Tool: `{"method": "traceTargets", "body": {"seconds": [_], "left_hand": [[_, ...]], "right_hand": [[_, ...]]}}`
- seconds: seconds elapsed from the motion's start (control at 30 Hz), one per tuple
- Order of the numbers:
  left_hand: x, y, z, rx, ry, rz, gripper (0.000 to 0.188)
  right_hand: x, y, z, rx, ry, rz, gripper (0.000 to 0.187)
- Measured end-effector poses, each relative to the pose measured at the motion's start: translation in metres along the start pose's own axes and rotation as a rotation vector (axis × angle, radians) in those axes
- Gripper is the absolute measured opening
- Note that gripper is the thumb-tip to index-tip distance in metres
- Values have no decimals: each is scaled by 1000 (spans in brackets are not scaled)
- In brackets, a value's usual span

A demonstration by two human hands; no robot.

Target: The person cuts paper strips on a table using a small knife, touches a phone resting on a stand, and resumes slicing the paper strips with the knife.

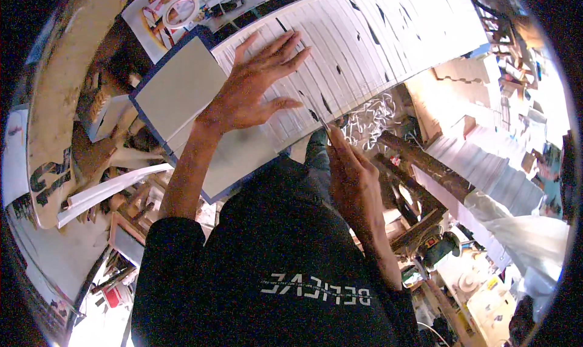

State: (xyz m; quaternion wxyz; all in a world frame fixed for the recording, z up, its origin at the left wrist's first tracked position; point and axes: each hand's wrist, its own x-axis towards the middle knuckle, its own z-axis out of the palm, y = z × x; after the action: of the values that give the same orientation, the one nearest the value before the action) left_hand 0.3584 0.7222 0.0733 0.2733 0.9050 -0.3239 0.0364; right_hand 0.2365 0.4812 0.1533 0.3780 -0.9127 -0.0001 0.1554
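My left hand (258,83) lies flat with fingers spread on a long white sheet (376,37) cut into many narrow strips. The sheet rests on a blue-edged board (176,86). My right hand (352,177) grips a thin blade-like cutting tool (323,123) whose tip touches the sheet's near edge, just right of my left hand. Curly white offcuts (373,119) lie beside the blade. My dark shirt fills the lower middle of the view.
A roll of white tape (181,10) and small items lie at the top left. Wooden pieces and scrap (121,201) pile at the left. A stack of white cut strips (486,165), wooden beams (419,159) and cluttered tools sit at the right.
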Motion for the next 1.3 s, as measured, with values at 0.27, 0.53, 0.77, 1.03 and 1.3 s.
{"method": "traceTargets", "body": {"seconds": [0.27,0.53,0.77,1.03,1.3], "left_hand": [[-3,0,2,-5,9,-9,82],[-2,0,3,6,18,-11,82],[0,0,3,5,15,-6,83],[-3,-6,-7,-62,-62,18,100],[-1,-10,-7,-92,-90,18,107]], "right_hand": [[9,2,7,-28,-21,-57,38],[-2,-12,-10,-260,-202,60,49],[-6,-10,-3,-353,-108,-25,50],[-41,1,-31,-249,-358,248,44],[-4,1,10,-74,-71,-61,55]]}}
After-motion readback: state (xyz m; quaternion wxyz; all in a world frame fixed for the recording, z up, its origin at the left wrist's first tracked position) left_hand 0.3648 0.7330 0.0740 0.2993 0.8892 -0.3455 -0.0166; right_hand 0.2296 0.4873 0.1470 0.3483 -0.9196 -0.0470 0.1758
